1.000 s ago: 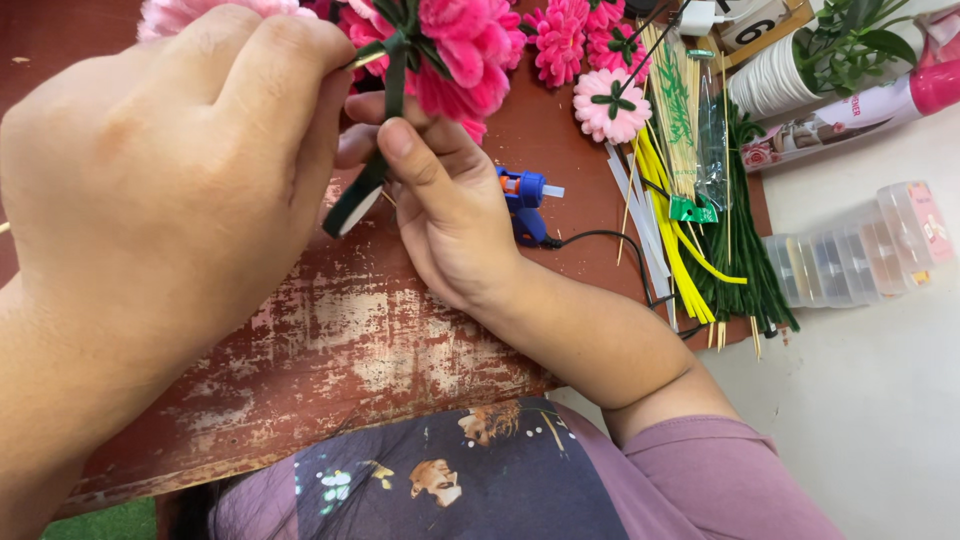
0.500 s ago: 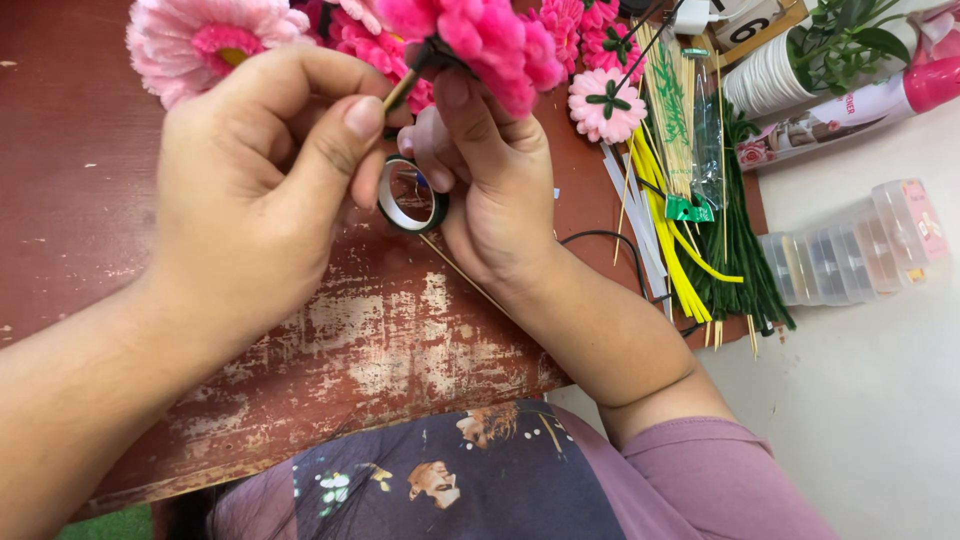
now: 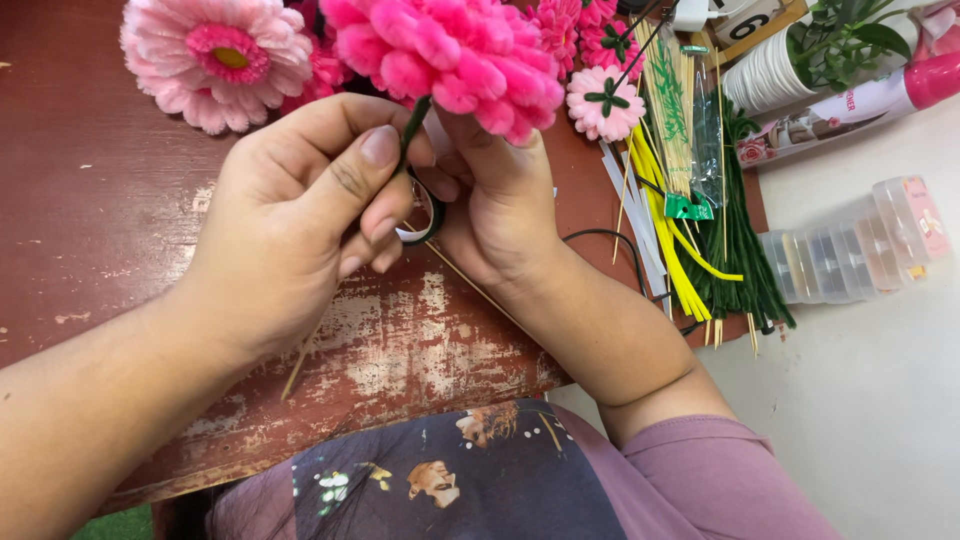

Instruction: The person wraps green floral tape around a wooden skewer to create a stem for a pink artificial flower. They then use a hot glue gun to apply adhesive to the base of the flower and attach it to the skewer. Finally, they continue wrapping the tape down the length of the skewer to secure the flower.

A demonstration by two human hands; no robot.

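My left hand (image 3: 290, 225) pinches the green stem (image 3: 412, 125) of a pink fuzzy flower (image 3: 450, 55) between thumb and fingers. My right hand (image 3: 495, 205) holds the same stem just under the bloom from the other side. A small roll of dark green tape (image 3: 425, 215) sits between the two hands, partly hidden by the fingers. A thin wooden stick (image 3: 470, 285) runs down and to the right from under the hands across the worn red table (image 3: 120, 220).
More pink flowers (image 3: 215, 60) lie at the back of the table. Yellow and green stems and sticks (image 3: 700, 230) are heaped on the right beside a clear compartment box (image 3: 850, 250), stacked white cups (image 3: 775, 65) and a pink bottle (image 3: 900, 90).
Both hands have moved down and right with the flower. The left hand has shifted its pinch higher on the stem, and the tape roll is now more hidden between the fingers.
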